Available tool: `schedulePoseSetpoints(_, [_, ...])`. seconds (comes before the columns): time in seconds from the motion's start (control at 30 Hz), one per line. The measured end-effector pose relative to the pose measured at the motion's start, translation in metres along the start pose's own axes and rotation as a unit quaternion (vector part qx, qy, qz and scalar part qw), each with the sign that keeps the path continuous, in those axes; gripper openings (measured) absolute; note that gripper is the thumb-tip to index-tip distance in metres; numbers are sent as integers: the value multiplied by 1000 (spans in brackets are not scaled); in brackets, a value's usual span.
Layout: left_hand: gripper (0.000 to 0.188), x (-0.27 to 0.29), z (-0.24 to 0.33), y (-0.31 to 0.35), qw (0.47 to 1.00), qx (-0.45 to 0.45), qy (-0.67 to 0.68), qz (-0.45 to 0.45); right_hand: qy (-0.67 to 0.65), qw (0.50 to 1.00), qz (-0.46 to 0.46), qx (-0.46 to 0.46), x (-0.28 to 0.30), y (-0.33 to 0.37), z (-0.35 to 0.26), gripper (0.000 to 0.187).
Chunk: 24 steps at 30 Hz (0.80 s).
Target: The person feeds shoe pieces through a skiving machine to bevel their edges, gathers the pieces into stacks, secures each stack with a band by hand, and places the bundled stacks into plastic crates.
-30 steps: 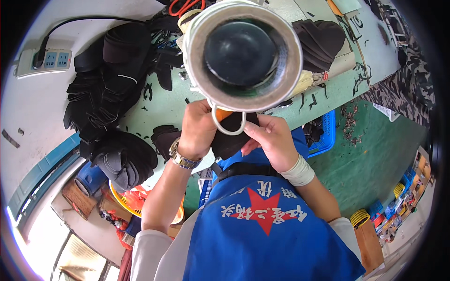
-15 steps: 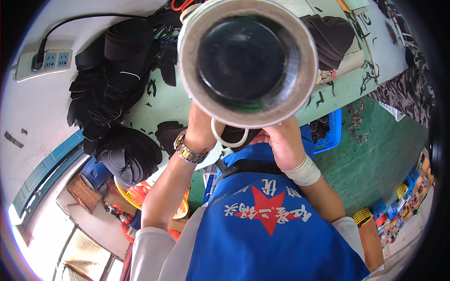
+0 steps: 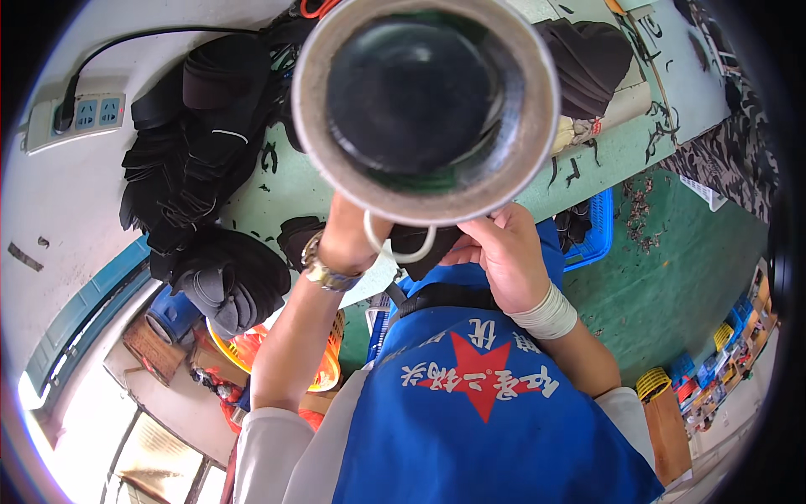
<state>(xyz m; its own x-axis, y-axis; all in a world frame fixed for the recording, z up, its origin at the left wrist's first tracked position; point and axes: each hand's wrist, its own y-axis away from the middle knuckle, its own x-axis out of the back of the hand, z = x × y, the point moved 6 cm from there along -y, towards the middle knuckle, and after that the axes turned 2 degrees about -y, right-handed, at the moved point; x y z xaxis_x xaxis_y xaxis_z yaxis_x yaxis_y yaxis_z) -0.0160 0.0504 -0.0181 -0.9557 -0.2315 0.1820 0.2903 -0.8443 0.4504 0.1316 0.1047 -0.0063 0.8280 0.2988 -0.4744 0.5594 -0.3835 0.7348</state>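
A round, metal-rimmed object with a dark glossy centre (image 3: 411, 101) looms close in view and covers much of the work. A white loop (image 3: 368, 228) hangs at its lower edge. Below that rim, my left hand (image 3: 357, 233) is partly visible, a metal watch on its wrist; its fingers are hidden. My right hand (image 3: 514, 262), a pale band wrapped round the wrist, has thumb and fingers closed on the edge of a black fabric piece (image 3: 430, 262). That piece lies between both hands, mostly hidden. Beside my left wrist is another dark piece (image 3: 295, 238) on the table.
Stacks of black fabric pieces (image 3: 201, 151) fill the left of the pale green table (image 3: 256, 202), with a hanging bundle (image 3: 231, 277) nearer. Another black stack (image 3: 585, 67) lies at the back right. A blue basket (image 3: 601, 231) and an orange-yellow basket (image 3: 334, 361) stand lower down. Scraps litter the table.
The round object has shifted left and slightly up in the picture. My left wrist has turned a little and moved left. My right hand has shifted slightly, showing more of its fingers.
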Motion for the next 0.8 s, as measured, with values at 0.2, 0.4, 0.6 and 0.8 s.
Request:
schedulePoseSetpoints(0.2, [33, 5, -29, 0, 965, 37, 260, -8, -9, 1000, -5, -15, -9, 5, 2, 20])
schedulePoseSetpoints(0.4, [17, 7, -19, -6, 996, 57, -27, 55, -12, 1000, 17, 9, -3, 4, -1, 22])
schedulePoseSetpoints(0.6, [24, -1, -28, 8, 936, 129, 326, 11, 9, 999, 15, 45, 3, 4, -5, 22])
schedulePoseSetpoints(0.8, [26, -4, -26, 8, 860, 157, 485, 5, 33, 990, -59, 127, 4, 15, -8, 27])
